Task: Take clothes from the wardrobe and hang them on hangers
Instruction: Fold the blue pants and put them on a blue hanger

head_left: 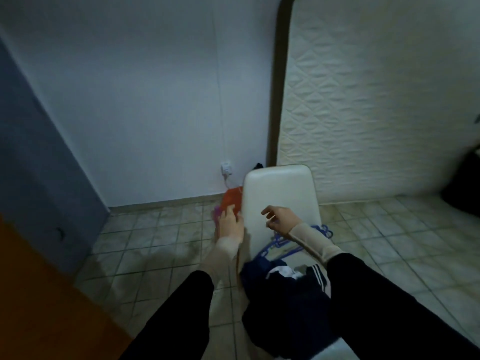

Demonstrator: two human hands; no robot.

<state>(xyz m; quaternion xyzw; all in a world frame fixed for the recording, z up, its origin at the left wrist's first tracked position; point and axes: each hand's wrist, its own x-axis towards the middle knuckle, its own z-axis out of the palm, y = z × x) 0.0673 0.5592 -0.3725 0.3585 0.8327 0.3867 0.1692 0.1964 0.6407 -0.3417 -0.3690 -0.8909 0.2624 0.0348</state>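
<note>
A crumpled navy white-striped garment (285, 289) is lying on the white padded chair (279, 193); left grip (230, 220) is touching an orange cloth (231, 202), grasp unclear; right grip (279, 219) is hanging loosely curled, released.

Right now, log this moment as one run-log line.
left hand: reaching to red item beside white chair | right hand: empty, over chair | blue hangers: on seat | navy garment: on seat, unhung

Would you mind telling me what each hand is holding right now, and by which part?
The left hand touches the red cloth at its lower edge; a grip cannot be told. The right hand holds nothing.
</note>
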